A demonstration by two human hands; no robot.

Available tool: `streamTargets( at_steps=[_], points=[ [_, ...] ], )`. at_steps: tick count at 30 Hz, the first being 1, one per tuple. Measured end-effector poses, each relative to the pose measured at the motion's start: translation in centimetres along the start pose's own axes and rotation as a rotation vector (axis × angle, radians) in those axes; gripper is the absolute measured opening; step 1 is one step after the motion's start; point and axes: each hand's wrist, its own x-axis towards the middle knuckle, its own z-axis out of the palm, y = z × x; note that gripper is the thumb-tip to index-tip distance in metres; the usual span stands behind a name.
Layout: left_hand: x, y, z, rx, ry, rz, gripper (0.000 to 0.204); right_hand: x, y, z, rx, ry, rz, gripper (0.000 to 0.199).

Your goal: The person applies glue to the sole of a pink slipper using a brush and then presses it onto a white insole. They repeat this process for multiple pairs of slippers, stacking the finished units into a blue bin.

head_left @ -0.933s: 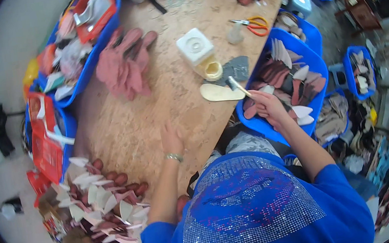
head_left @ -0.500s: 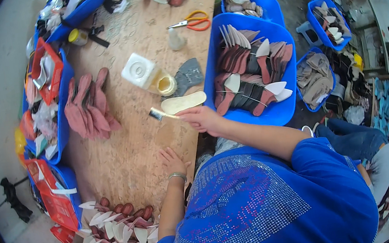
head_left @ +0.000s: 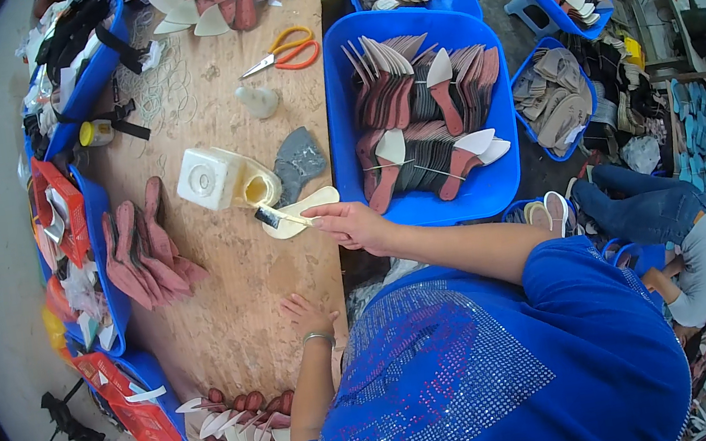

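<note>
Item: cream foam insole (head_left: 305, 210), flat on the wooden bench beside the white plastic glue tub (head_left: 223, 181). Your right hand (head_left: 353, 223) pinches a small brush (head_left: 279, 218); your left hand (head_left: 308, 314) rests spread, holding nothing. Stroke glue evenly; steady the insole.

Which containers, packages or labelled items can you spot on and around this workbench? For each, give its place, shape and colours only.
White plastic jug: lying on its side mid-bench, squarish, open mouth showing yellow glue.
Small yellow pot: left bench edge, round, dark lid.
Clear bottle: below the orange scissors, small, rounded.
Big blue tub: right of the bench, rectangular, filled with insoles.
No signs or screens show.
</note>
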Motion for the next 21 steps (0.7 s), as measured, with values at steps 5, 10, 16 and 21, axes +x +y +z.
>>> streamTargets(
  at_steps=[5, 10, 16, 21],
  points=[
    [0.4, 0.4, -0.2, 0.050, -0.070, -0.037, 0.123, 0.2, -0.4, -1.3, -0.108, 0.055, -0.004, 0.026],
    [0.4, -0.1, 0.0, 0.082, -0.027, 0.040, 0.122, 0.3, -0.1, -2.6, -0.289, 0.072, 0.108, 0.024],
    [-0.4, -0.1, -0.6, 0.042, -0.024, 0.049, 0.120, 1.0, 1.8, -3.1, -0.406, 0.049, 0.010, 0.024],
    [0.1, -0.5, 0.9, 0.078, 0.039, 0.043, 0.119, 2.1, 3.7, -4.2, -0.704, 0.079, -0.236, 0.038]
  ],
)
